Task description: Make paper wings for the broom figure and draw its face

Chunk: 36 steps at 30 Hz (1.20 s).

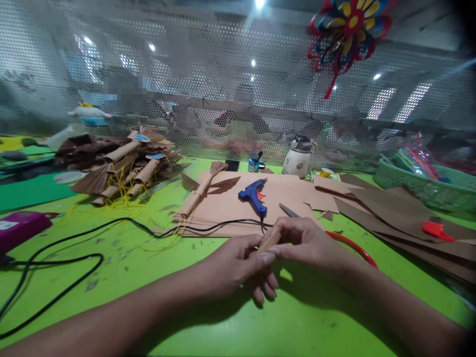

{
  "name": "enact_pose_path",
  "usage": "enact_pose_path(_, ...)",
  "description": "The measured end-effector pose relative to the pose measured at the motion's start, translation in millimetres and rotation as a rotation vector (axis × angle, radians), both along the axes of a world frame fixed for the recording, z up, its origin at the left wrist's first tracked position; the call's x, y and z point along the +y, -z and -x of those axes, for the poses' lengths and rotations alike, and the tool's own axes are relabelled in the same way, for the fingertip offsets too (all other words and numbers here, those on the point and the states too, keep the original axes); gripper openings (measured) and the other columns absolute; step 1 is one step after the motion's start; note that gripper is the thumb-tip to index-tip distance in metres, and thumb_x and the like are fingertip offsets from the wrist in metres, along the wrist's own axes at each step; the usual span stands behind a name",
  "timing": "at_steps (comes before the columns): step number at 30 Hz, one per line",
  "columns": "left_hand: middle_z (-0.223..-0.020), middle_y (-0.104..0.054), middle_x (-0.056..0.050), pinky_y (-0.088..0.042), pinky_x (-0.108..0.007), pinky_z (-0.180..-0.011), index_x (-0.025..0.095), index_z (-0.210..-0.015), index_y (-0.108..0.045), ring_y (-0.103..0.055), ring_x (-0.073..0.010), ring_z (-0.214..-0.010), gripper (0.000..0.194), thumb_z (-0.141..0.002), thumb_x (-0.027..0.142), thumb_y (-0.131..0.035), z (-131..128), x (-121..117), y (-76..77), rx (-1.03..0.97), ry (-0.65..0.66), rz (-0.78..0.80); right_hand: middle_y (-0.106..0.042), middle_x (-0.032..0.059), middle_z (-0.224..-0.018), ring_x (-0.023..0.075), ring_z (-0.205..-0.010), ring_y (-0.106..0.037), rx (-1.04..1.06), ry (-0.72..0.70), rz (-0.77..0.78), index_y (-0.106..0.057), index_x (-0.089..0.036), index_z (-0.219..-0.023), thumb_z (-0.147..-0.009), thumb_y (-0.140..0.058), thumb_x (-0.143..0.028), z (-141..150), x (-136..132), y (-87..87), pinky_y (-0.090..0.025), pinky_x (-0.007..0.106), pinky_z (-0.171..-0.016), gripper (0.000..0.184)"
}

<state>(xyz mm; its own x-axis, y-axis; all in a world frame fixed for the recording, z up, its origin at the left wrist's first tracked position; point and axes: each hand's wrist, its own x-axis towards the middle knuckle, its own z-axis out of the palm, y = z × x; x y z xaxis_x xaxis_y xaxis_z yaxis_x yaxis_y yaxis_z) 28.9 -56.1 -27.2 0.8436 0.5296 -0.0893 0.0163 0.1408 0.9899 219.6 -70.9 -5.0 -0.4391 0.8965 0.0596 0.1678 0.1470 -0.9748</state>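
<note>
Between my two hands is a small piece of brown paper (270, 241), folded or rolled; which of the two I cannot tell. My left hand (247, 265) grips it with thumb and fingers, and my right hand (303, 240) pinches its other end. Just beyond them a blue hot glue gun (254, 197) with an orange trigger lies on a stack of brown paper sheets (286, 188). Scissors (289, 210) with red handles are partly hidden behind my right hand. A rolled paper figure (203, 191) with pleated fans and yellow string rests on the stack's left side.
Several similar figures (130, 168) are piled at the back left. A black cord (126, 219) loops over the green table (178, 327) near a purple box (22, 230). A jug (298, 157), ink bottle (254, 165), dark paper sheets (401, 210) and green basket (424, 191) stand or lie beyond.
</note>
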Motion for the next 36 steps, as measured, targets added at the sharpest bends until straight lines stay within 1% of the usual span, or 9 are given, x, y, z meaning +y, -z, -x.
enact_pose_path(3, -0.072, -0.065, -0.010, -0.051, -0.027, -0.050, 0.015, -0.094, -0.046, -0.065, -0.0184, -0.060, 0.036, -0.087, 0.050, -0.051, -3.3, 0.7, 4.8, -0.027, -0.037, 0.029, -0.065, 0.0036, -0.074, 0.0130, -0.068, -0.059, 0.029, 0.040, 0.033, -0.059, -0.015, -0.078, -0.078, -0.068, -0.027, 1.0, 1.2, 2.5, -0.046, 0.027, -0.064, 0.015)
enact_pose_path(6, -0.071, -0.065, -0.010, -0.051, -0.027, -0.050, 0.016, -0.093, -0.045, -0.065, -0.0184, -0.060, 0.036, -0.085, 0.049, -0.054, -4.2, 1.0, 6.1, -0.039, -0.068, 0.041, -0.062, 0.0028, -0.070, 0.0124, -0.064, -0.055, -0.007, 0.084, -0.016, -0.060, -0.016, -0.077, -0.082, -0.064, -0.031, 0.3, 2.4, 3.1, -0.044, 0.028, -0.060, 0.016)
enact_pose_path(9, -0.072, -0.064, -0.010, -0.051, -0.027, -0.051, 0.015, -0.093, -0.046, -0.064, -0.0178, -0.060, 0.035, -0.085, 0.048, -0.054, -3.9, 1.0, 5.5, -0.027, -0.092, 0.009, -0.059, 0.0016, -0.067, 0.0120, -0.061, -0.052, -0.013, 0.145, -0.051, -0.059, -0.016, -0.075, -0.080, -0.065, -0.030, 1.3, 2.8, 2.9, -0.042, 0.027, -0.057, 0.016)
enact_pose_path(14, -0.072, -0.063, -0.010, -0.049, -0.026, -0.052, 0.014, -0.087, -0.048, -0.063, -0.0166, -0.059, 0.035, -0.084, 0.049, -0.054, -4.1, -1.1, 4.2, -0.005, -0.135, -0.072, -0.058, 0.0003, -0.065, 0.0110, -0.059, -0.051, 0.012, 0.224, -0.053, -0.057, -0.017, -0.072, -0.076, -0.069, -0.028, 6.2, -0.6, 1.6, -0.041, 0.026, -0.054, 0.017)
enact_pose_path(19, -0.072, -0.063, -0.009, -0.048, -0.026, -0.053, 0.014, -0.086, -0.050, -0.063, -0.0164, -0.060, 0.031, -0.084, 0.043, -0.057, -2.8, -3.4, 0.5, -0.018, -0.151, -0.080, -0.058, 0.0012, -0.070, 0.0127, -0.063, -0.054, -0.038, 0.264, -0.141, -0.057, -0.018, -0.075, -0.076, -0.068, -0.026, 7.2, -5.6, 0.9, -0.045, 0.028, -0.057, 0.014)
enact_pose_path(21, -0.072, -0.063, -0.008, -0.048, -0.025, -0.053, 0.014, -0.087, -0.050, -0.063, -0.0162, -0.061, 0.029, -0.084, 0.042, -0.059, -1.5, -3.6, -2.7, -0.028, -0.147, -0.046, -0.060, 0.0021, -0.073, 0.0140, -0.066, -0.056, -0.067, 0.269, -0.198, -0.057, -0.018, -0.077, -0.077, -0.068, -0.027, 6.5, -6.3, 0.4, -0.047, 0.029, -0.060, 0.014)
enact_pose_path(27, -0.071, -0.065, -0.009, -0.047, -0.022, -0.046, 0.013, -0.084, -0.053, -0.064, -0.0155, -0.058, 0.032, -0.089, 0.045, -0.050, -1.7, -2.4, -6.7, -0.029, -0.127, -0.013, -0.061, 0.0029, -0.074, 0.0143, -0.068, -0.057, -0.142, 0.248, -0.308, -0.058, -0.018, -0.078, -0.080, -0.065, -0.025, 3.9, -6.0, 0.5, -0.047, 0.029, -0.062, 0.011)
enact_pose_path(31, -0.072, -0.065, -0.009, -0.046, -0.020, -0.043, 0.013, -0.080, -0.052, -0.064, -0.0148, -0.055, 0.032, -0.086, 0.044, -0.054, -3.7, -2.6, -4.0, -0.028, -0.156, -0.005, -0.058, 0.0007, -0.075, 0.0124, -0.067, -0.055, -0.120, 0.256, -0.304, -0.056, -0.018, -0.082, -0.079, -0.066, -0.024, 4.6, -5.3, 4.4, -0.046, 0.027, -0.060, 0.011)
enact_pose_path(36, -0.070, -0.065, -0.008, -0.046, -0.019, -0.043, 0.012, -0.078, -0.052, -0.063, -0.0135, -0.053, 0.033, -0.085, 0.044, -0.055, -3.6, -3.5, -4.0, -0.010, -0.163, -0.015, -0.062, 0.0002, -0.078, 0.0119, -0.070, -0.058, -0.040, 0.227, -0.269, -0.054, -0.019, -0.099, -0.078, -0.066, -0.019, 6.9, -4.6, 5.6, -0.047, 0.026, -0.062, 0.024)
